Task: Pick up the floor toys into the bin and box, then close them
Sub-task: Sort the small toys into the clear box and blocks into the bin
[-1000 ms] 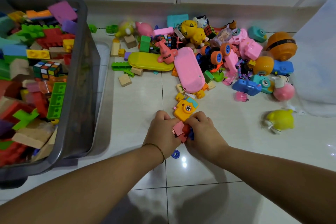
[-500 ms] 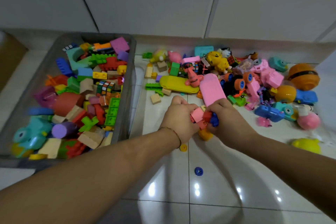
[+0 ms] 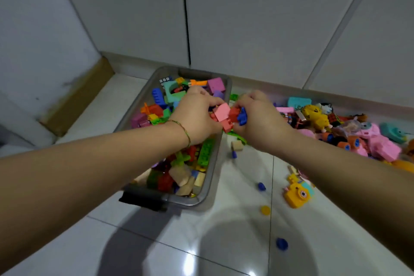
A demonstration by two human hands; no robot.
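**Pink, red and blue bricks held at the bin's right wall**

1. Load. A cluster of bricks [image 3: 226,116] in pink, red and blue is held in the air directly above the right wall of the grey bin [image 3: 214,177]. It is not yet inside.

2. Hands. I read the left hand [image 3: 197,116] as positioned over the bin's interior, with its fingers curled onto the pink side of the cluster. The right hand [image 3: 257,119] is just outside the bin's right wall. Its fingers are clamped on the red and blue pieces. Both hands share the one load.

3. Completed. The bin is heaped nearly to its rim with plastic bricks and wooden blocks.

4. Outstanding.
   - A large toy pile [image 3: 336,127] lies on the floor to the right of the bin, along the wall.
   - A wooden block [image 3: 237,145] lies just beside the bin's right wall.
   - A yellow toy camera [image 3: 298,195] sits further right of the bin's near end.
   - Small caps, one yellow [image 3: 265,210] and one blue [image 3: 281,243], lie on the tiles beyond the bin's near right corner.
   - The bin is open, and I see no lid.
   - I cannot identify the box. A brown cardboard strip [image 3: 78,96] lies well left of the bin and may belong to it.

5. Assessment. I rate the task as partway through collection, with much of the floor load uncollected and closing not begun.
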